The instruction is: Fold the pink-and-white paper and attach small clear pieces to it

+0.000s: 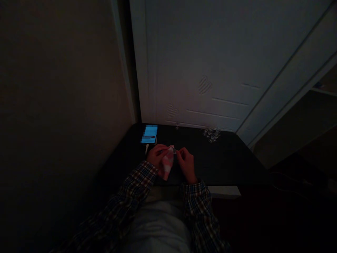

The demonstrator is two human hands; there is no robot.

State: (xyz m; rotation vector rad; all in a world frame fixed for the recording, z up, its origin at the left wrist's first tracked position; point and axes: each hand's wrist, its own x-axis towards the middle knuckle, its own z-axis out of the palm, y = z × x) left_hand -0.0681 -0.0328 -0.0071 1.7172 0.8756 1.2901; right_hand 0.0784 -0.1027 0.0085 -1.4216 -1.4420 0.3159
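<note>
My left hand [156,154] is closed on a pink and white cloth [166,163], whose lower end hangs toward the table's front edge. At the cloth's upper right edge is a small clear piece [174,150], dim and hard to make out. My right hand [186,162] is closed in a pinch, thumb and forefinger at the right side of that clear piece. Farther back on the dark table [210,161] lies a cluster of small clear pieces with round bases [211,134]. Another single clear piece [177,126] stands near the back edge.
A phone with a lit blue screen [149,134] lies at the back left, a white cable [146,149] running from it. Behind the table rises a pale panel with heart patterns [204,85]. A wall [65,88] bounds the left side. The room is very dark.
</note>
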